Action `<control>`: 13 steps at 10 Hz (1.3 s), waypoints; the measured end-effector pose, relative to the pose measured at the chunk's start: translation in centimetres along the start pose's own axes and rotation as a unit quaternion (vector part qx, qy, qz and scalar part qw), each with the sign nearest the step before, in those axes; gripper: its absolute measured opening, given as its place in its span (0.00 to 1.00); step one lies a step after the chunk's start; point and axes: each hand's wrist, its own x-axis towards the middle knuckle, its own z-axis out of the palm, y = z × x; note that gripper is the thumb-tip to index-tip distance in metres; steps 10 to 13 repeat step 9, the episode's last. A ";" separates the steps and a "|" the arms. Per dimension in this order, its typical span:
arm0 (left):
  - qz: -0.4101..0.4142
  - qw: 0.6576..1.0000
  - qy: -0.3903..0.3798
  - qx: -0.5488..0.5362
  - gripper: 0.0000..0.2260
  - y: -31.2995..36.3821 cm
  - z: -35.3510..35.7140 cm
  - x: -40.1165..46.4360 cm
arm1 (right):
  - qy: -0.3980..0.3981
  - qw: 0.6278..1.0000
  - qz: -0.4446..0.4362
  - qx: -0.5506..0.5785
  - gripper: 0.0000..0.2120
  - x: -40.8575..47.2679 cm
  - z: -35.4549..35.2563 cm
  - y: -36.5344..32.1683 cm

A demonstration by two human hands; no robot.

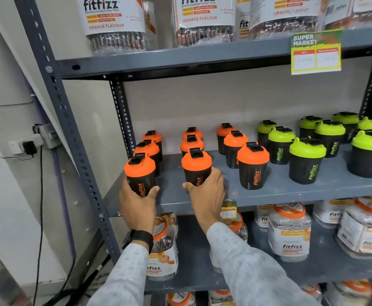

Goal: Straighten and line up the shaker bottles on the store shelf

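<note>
Black shaker bottles stand on the grey middle shelf (280,191), orange-lidded ones on the left and green-lidded ones on the right. My left hand (136,202) grips the front orange-lidded shaker of the leftmost column (139,171) at the shelf's front left corner. My right hand (207,195) wraps around the front orange-lidded shaker of the second column (196,164). Behind each held bottle two more orange ones stand in a row. A third orange column (253,162) runs slightly diagonally. The green-lidded shakers (306,157) stand loosely grouped further right.
A slotted steel upright (70,133) borders the shelf on the left. Above hangs a shelf with Fitfizz jars (114,21) and a price tag (316,53). Below sit plastic jars (288,233) with orange lids. A wall socket (25,146) with a cable is at left.
</note>
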 end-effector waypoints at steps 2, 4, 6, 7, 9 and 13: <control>0.011 1.000 -0.003 0.003 0.39 0.1 -0.1 -0.1 | -0.008 1.000 0.003 0.003 0.40 -0.2 0.1 -0.3; -0.004 1.000 0.011 0.010 0.44 -0.3 -0.2 -0.5 | -0.007 1.000 -0.011 -0.007 0.47 -0.6 0.0 0.1; 0.014 1.000 0.021 -0.007 0.37 -0.5 -0.1 -0.4 | -0.004 1.000 -0.001 0.000 0.38 -0.5 0.3 0.5; 0.011 1.000 0.020 -0.004 0.37 -0.5 -0.1 -0.4 | -0.002 1.000 -0.002 -0.005 0.38 -0.6 0.3 0.5; 0.003 1.000 0.009 -0.004 0.40 -0.3 -0.3 -0.6 | -0.015 1.000 -0.001 -0.003 0.44 -0.7 0.3 0.5; 0.003 1.000 0.009 -0.004 0.40 -0.3 -0.3 -0.6 | -0.015 1.000 -0.001 -0.003 0.44 -0.7 0.3 0.5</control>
